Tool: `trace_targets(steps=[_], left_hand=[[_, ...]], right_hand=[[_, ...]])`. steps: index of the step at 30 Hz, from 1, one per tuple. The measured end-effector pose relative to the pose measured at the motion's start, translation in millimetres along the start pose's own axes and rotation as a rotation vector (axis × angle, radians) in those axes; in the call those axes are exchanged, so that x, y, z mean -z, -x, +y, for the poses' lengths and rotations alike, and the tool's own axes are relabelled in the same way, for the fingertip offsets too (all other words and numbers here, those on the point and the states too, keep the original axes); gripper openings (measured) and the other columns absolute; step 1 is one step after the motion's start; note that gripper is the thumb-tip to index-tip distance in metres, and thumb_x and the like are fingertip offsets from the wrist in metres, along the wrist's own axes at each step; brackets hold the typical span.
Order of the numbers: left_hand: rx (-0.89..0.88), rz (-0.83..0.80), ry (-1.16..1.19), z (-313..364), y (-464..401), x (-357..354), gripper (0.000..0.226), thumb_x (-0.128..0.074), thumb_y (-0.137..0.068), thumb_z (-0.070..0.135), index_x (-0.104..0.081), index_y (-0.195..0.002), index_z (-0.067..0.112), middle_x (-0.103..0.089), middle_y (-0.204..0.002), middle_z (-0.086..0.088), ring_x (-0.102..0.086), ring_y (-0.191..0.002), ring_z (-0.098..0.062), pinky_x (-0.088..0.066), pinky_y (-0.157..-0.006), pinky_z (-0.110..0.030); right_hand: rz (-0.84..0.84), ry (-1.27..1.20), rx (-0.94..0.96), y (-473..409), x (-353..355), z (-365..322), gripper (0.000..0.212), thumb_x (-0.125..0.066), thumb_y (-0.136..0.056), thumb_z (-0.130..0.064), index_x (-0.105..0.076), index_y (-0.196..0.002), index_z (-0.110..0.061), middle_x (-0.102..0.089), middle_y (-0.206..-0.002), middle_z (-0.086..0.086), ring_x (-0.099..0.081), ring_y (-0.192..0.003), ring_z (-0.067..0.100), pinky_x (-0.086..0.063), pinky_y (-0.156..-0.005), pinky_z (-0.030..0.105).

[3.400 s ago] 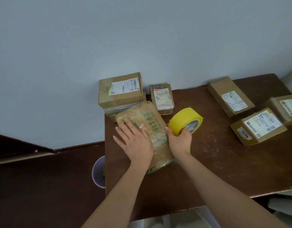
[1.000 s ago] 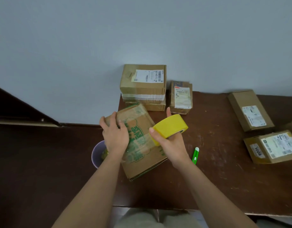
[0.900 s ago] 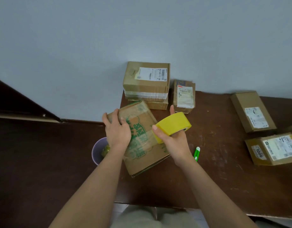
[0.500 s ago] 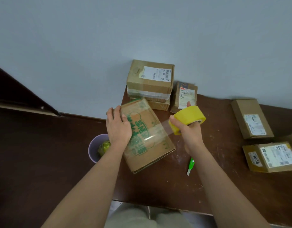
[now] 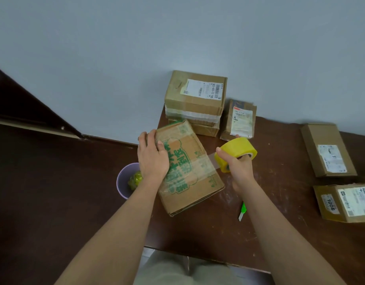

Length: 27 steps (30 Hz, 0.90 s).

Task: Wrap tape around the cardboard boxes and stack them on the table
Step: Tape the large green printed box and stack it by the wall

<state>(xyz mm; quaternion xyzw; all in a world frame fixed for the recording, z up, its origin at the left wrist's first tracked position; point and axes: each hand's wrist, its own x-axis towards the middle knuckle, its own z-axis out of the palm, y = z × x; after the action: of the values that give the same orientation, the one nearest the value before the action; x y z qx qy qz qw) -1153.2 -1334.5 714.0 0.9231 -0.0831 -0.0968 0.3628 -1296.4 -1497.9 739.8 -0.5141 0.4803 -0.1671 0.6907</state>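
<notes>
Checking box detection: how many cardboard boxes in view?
6, possibly more hidden: green-printed box under left hand; labelled box stacked on another; small box; flat box; "1006" box.

Glossy-taped cardboard box (image 5: pixel 189 167), seemingly wooden table (image 5: pixel 280 223)
</notes>
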Motion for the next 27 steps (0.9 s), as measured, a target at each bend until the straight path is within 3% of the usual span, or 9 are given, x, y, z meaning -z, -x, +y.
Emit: trace_targets(steps=[4,8,12,15,18,20,21,24,27], left_hand=[[-0.016,0.009,0.0,-1,0,0,0.044,-0.036,-0.104,0.024,-0.04,-0.148,0.019,-0.025,-0.157,-0.007,-0.038,-0.135,-0.033,-0.032,-0.112,-0.048],[-0.035,0.02,-0.05,0,1,-1,0.044,-0.035,-0.105,0.024,-0.039,-0.148,0.018,-0.024,-0.156,-0.008,-0.039,-0.133,-0.036,-0.031,-0.112,-0.048],[-0.039,0.024,-0.151,0,4,-4,0.045,-0.031,-0.105,0.029,-0.038,-0.148,0.019,-0.025,-0.157,-0.011,-0.037,-0.134,-0.038,-0.03,-0.112,-0.049],[-0.052,0.11,-0.381,10,12,-8,0.047,-0.029,-0.104,0.033,-0.044,-0.144,0.013,-0.032,-0.153,-0.02,-0.032,-0.139,-0.045,-0.027,-0.111,-0.062],[-0.454,0.175,-0.453,20,22,-8,0.043,-0.032,-0.103,0.03,-0.055,-0.128,0.003,-0.045,-0.143,-0.026,-0.038,-0.137,-0.044,-0.024,-0.113,-0.065],[-0.733,0.073,-0.452,23,33,-13,0.046,-0.034,-0.102,0.033,-0.052,-0.133,0.005,-0.045,-0.143,-0.024,-0.039,-0.138,-0.039,-0.024,-0.114,-0.063],[-0.773,-0.031,-0.499,26,37,-16,0.053,-0.033,-0.102,0.039,-0.045,-0.142,0.008,-0.04,-0.149,-0.021,-0.035,-0.142,-0.037,-0.021,-0.117,-0.061],[-0.705,-0.235,-0.701,30,35,-21,0.065,-0.019,-0.1,0.056,-0.023,-0.156,0.023,-0.028,-0.159,-0.013,-0.024,-0.148,-0.031,-0.013,-0.119,-0.058],[-0.612,-0.259,-0.753,38,33,-25,0.066,-0.015,-0.097,0.06,-0.024,-0.155,0.03,-0.027,-0.16,-0.009,-0.023,-0.147,-0.032,-0.009,-0.116,-0.067]], right_hand=[[-0.008,0.012,-0.009,-3,0,10,0.037,-0.081,-0.083,-0.019,-0.062,-0.115,-0.02,-0.068,-0.082,-0.004,-0.067,-0.083,0.017,-0.051,-0.074,0.028],[-0.053,0.086,0.03,-2,-3,25,0.071,-0.074,-0.09,-0.021,-0.038,-0.149,-0.032,-0.065,-0.084,-0.003,-0.065,-0.076,0.008,-0.052,-0.073,0.023],[-0.099,0.039,0.066,-6,-4,40,0.081,-0.072,-0.092,-0.018,-0.026,-0.156,-0.038,-0.067,-0.077,-0.007,-0.066,-0.072,0.005,-0.054,-0.073,0.025],[-0.127,0.048,0.064,-8,-3,41,0.072,-0.071,-0.093,-0.017,-0.033,-0.151,-0.034,-0.068,-0.082,-0.005,-0.067,-0.073,0.001,-0.053,-0.07,0.018],[-0.119,0.032,0.045,-8,-2,41,0.061,-0.072,-0.092,-0.017,-0.043,-0.144,-0.028,-0.069,-0.089,-0.001,-0.067,-0.071,-0.001,-0.052,-0.066,0.013],[-0.121,0.005,0.032,-10,-2,44,0.057,-0.073,-0.091,-0.018,-0.046,-0.14,-0.029,-0.071,-0.094,0.002,-0.068,-0.078,0.005,-0.055,-0.073,0.018],[-0.121,-0.002,0.026,-10,-2,46,0.056,-0.074,-0.09,-0.017,-0.049,-0.14,-0.026,-0.071,-0.095,0.003,-0.068,-0.08,0.008,-0.056,-0.077,0.023],[-0.099,-0.011,0.024,-12,-3,47,0.038,-0.074,-0.089,-0.013,-0.062,-0.123,-0.002,-0.071,-0.086,0.002,-0.066,-0.076,0.01,-0.055,-0.078,0.032],[-0.105,-0.043,0.011,-14,-4,49,0.013,-0.075,-0.089,-0.013,-0.07,-0.101,-0.014,-0.072,-0.085,-0.002,-0.068,-0.079,0.011,-0.056,-0.079,0.035]])
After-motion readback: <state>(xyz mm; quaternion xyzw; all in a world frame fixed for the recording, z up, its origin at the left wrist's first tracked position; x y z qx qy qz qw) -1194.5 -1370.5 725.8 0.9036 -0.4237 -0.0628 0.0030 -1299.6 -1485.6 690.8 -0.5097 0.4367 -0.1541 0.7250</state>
